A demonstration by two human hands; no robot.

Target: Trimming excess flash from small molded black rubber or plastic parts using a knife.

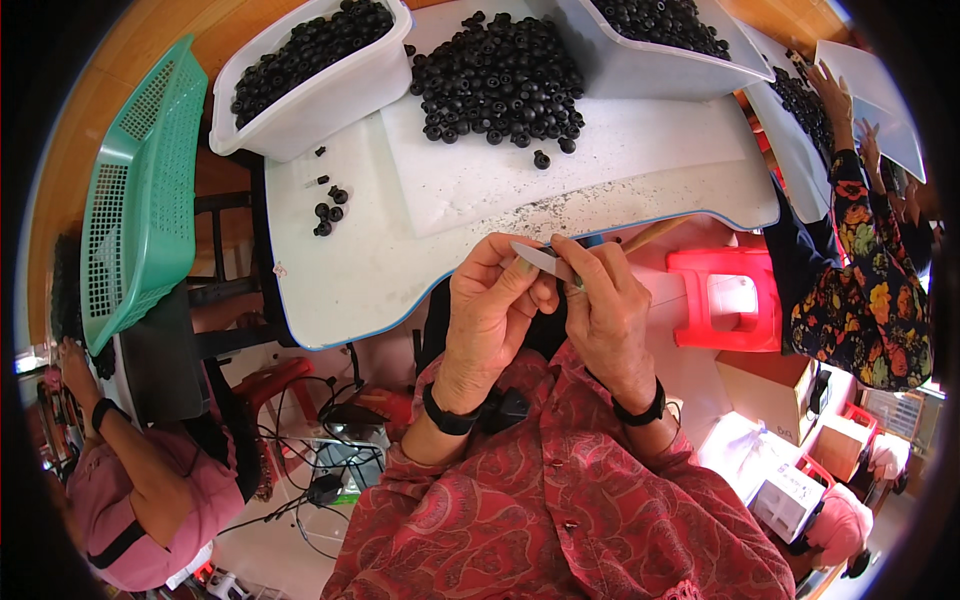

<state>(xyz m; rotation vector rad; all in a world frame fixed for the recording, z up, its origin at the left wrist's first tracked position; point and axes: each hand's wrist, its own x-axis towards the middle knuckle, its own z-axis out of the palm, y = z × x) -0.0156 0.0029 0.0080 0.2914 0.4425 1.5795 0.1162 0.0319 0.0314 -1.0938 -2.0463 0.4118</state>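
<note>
My right hand [612, 310] grips a small knife, its pale blade [540, 260] pointing left and slightly up toward my left fingers. My left hand [480, 310] is closed in a pinch against the blade; whatever sits between its fingertips is hidden. Both hands are together just off the near edge of the white table [340, 270]. Beyond them lies a large heap of small round black parts [500, 80], with one loose black part [541, 159] in front. A few more black parts [328, 212] lie at the left of the tabletop.
Two tubs of black parts, one white [320, 105] and one greyish [660, 70], flank the heap. Dark crumbs [560, 208] litter the near edge. A green basket [140, 200] stands left, a red stool [725, 300] right. People work at both sides; cables [315, 440] tangle lower left.
</note>
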